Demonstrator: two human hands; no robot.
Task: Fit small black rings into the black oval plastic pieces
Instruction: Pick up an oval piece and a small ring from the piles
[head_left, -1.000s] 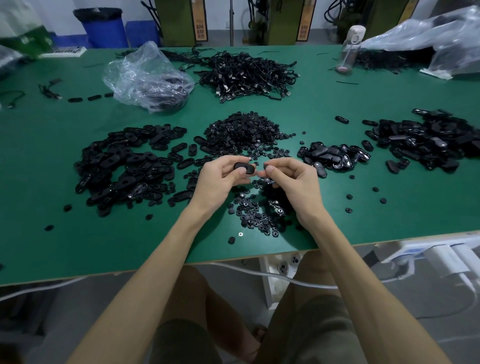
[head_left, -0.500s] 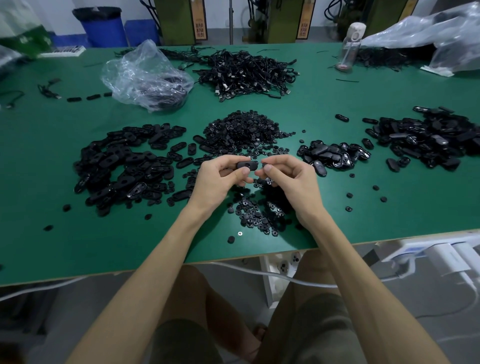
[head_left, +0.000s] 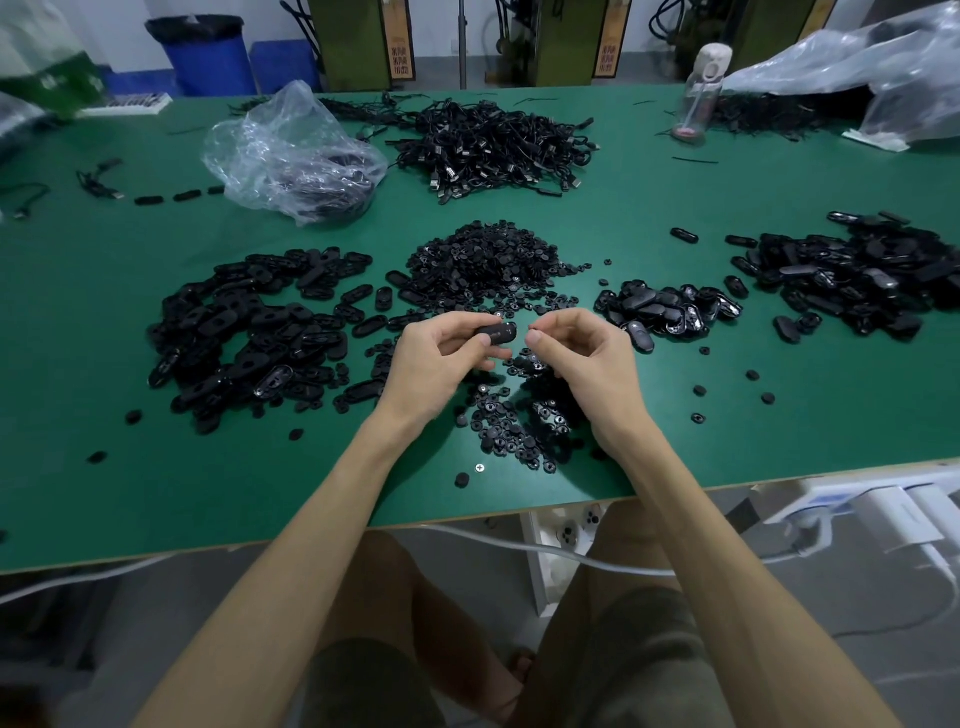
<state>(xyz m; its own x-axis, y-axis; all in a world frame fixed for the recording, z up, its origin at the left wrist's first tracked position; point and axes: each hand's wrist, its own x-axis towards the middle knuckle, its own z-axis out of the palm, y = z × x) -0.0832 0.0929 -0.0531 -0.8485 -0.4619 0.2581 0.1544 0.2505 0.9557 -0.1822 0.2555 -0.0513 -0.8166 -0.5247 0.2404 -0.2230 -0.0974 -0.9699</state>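
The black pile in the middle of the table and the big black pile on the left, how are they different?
The middle pile is made of tiny round rings; the left pile is made of bigger oval pieces, like the oval piece the left hand grips. The middle pile is heaped in a tight mound; the left pile is spread wide and low. Both are black and lie on the green table.

The brown vertical signs (head_left: 400, 54) on the green machines (head_left: 358, 41) bear characters too blurred to read.
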